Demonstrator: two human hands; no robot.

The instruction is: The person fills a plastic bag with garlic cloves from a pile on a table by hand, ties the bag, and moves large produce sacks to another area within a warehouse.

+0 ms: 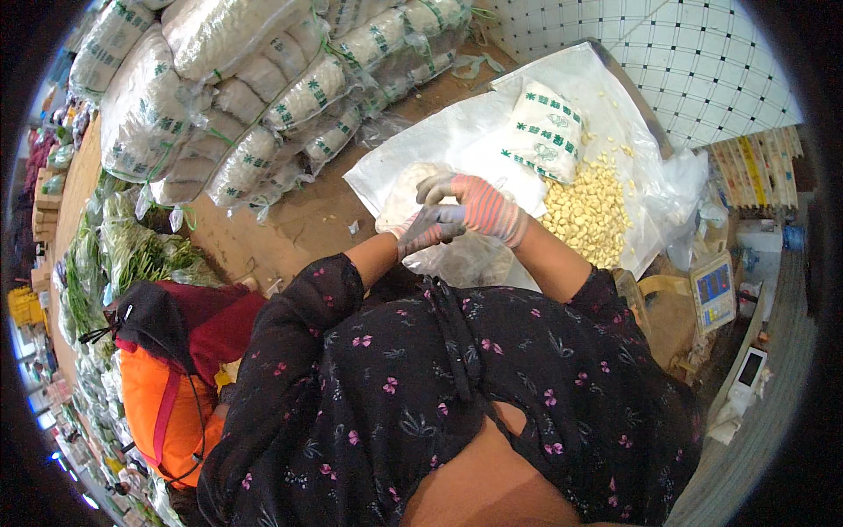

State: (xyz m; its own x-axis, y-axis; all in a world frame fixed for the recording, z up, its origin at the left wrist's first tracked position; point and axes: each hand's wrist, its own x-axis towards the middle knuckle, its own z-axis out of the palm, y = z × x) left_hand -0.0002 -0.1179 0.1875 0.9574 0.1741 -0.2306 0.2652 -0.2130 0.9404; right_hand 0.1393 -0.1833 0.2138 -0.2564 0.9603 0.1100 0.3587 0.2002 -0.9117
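Note:
Both my hands wear knit work gloves with grey palms and fingers and orange-striped backs. My left hand (428, 232) reaches across to my right hand (490, 204), and they touch or overlap at the fingers. Whether anything is pinched between them is hidden. Just beyond them lies a whitish bag (409, 188), partly covered by the hands. Crumpled clear plastic (481, 260) is below them. A full white bag with green print (548, 132) rests on a white sheet (441, 135), beside a heap of pale yellow peeled garlic cloves (589, 211).
Stacked filled bags (230, 99) in clear plastic stand at upper left. Bundled green vegetables (138, 247) lie at left, near a person in an orange garment (155, 402). A digital scale display (713, 292) stands at right, near a white device (749, 369) and tiled surface (691, 66).

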